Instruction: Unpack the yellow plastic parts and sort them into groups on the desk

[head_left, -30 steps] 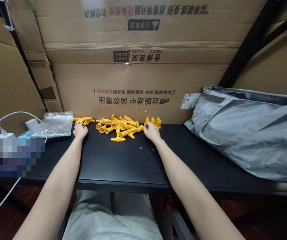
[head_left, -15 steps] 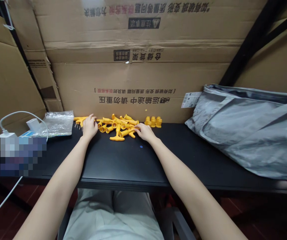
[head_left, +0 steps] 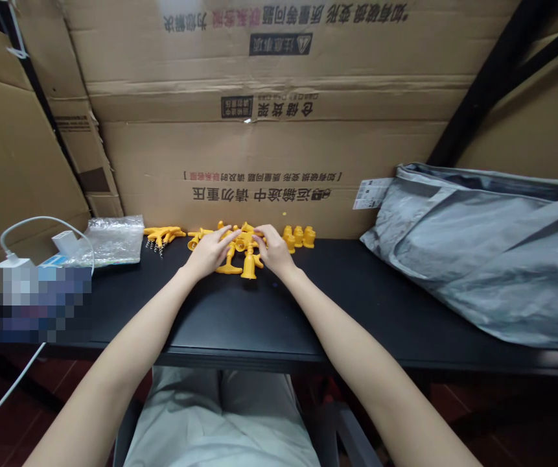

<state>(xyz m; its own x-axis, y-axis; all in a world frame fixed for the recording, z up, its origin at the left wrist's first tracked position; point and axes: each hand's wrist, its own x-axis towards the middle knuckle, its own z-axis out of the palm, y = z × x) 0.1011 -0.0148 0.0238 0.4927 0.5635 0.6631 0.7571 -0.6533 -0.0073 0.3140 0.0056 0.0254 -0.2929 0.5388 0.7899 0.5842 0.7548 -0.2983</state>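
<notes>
A pile of yellow plastic T-shaped parts (head_left: 229, 264) lies at the back of the black table (head_left: 240, 318). My left hand (head_left: 205, 253) rests on the left side of the pile with its fingers stretched out over the parts. My right hand (head_left: 273, 251) lies on the right side, fingers also extended, and a yellow part (head_left: 249, 264) stands just beside its thumb. The fingertips of both hands almost meet above the pile. A small bunch of yellow parts with springs (head_left: 162, 233) lies apart to the left. Three short yellow caps (head_left: 299, 236) stand to the right.
Cardboard sheets (head_left: 259, 162) wall in the back and left. A clear plastic bag (head_left: 113, 240), a white charger (head_left: 63, 242) and its cable sit at the left. A large grey bag (head_left: 477, 259) covers the table's right side. My lap shows below the front edge.
Both hands have moved inward onto the middle pile: the left from the bunch at the left, the right from beside the caps. One yellow part now stands near the right thumb.
</notes>
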